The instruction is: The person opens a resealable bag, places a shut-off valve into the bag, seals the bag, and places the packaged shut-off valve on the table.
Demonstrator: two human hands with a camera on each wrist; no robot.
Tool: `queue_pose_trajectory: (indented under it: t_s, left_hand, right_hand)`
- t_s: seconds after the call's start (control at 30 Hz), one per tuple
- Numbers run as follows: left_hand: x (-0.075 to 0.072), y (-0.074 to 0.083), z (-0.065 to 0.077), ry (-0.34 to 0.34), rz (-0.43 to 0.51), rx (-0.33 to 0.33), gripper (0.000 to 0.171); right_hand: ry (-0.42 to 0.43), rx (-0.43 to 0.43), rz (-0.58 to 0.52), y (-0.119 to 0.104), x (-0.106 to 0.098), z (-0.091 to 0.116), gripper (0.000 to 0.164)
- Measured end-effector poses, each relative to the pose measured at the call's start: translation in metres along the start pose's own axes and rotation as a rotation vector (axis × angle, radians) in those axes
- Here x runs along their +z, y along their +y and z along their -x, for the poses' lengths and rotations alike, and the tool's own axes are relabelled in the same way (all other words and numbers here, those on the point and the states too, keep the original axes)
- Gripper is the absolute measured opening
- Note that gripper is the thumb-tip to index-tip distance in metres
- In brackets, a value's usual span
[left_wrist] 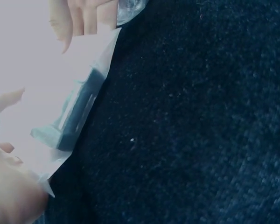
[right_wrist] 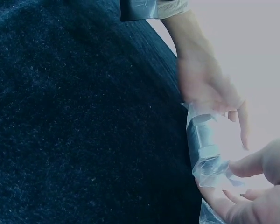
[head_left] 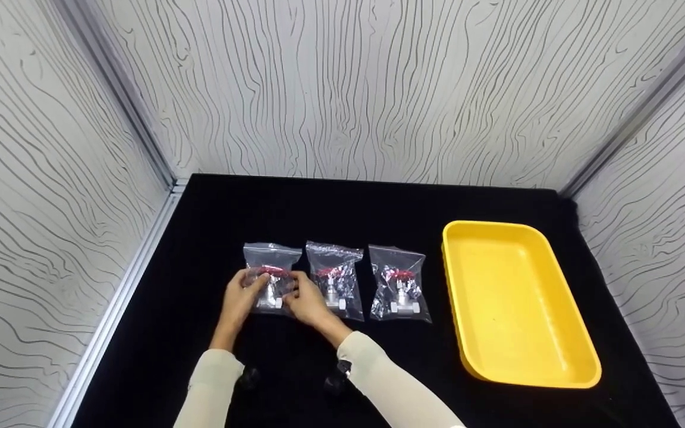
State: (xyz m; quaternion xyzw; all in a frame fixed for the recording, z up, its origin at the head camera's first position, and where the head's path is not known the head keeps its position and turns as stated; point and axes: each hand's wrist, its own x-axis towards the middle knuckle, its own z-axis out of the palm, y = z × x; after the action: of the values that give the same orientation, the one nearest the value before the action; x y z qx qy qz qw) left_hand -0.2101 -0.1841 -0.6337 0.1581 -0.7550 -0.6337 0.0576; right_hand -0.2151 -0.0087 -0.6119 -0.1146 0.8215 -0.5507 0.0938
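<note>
Three clear zip bags lie in a row, each with a metal valve with a red handwheel inside. My left hand grips the left side of the leftmost bagged valve, thumb over the plastic. At that bag's right side, my right hand holds it with bent fingers. Both hands are also around this bag in the right wrist view, where glare washes out much of the plastic. The middle bagged valve lies just beyond my right hand, partly covered by it. Further right is the third bagged valve.
A yellow tray stands to the right of the bags on the black cloth-covered table. White panels with dark wavy lines rise at the back and both sides, with metal rails at the left edge.
</note>
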Motion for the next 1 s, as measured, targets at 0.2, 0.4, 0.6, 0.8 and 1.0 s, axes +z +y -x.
queue_pose_trajectory:
  t_s: [0.2, 0.4, 0.6, 0.8, 1.0]
  left_hand:
    - [-0.005, 0.002, 0.002, -0.029, 0.047, -0.045, 0.044]
    - [-0.007, -0.001, 0.002, -0.031, 0.046, -0.055, 0.039]
    - [-0.007, -0.003, 0.0, 0.01, -0.124, -0.009, 0.037]
    - [-0.008, 0.0, 0.002, 0.039, -0.216, 0.036, 0.045]
    - [-0.007, 0.006, 0.007, 0.071, -0.279, 0.131, 0.049]
  right_hand:
    - [0.022, 0.009, 0.011, -0.001, 0.001, 0.0, 0.054]
    - [0.008, 0.035, 0.0, -0.002, 0.0, 0.002, 0.053]
    - [-0.001, 0.02, 0.024, -0.003, -0.004, 0.005, 0.054]
    - [-0.015, -0.02, 0.075, -0.006, -0.01, 0.009, 0.054]
    - [-0.033, -0.039, 0.11, -0.012, -0.019, 0.015, 0.05]
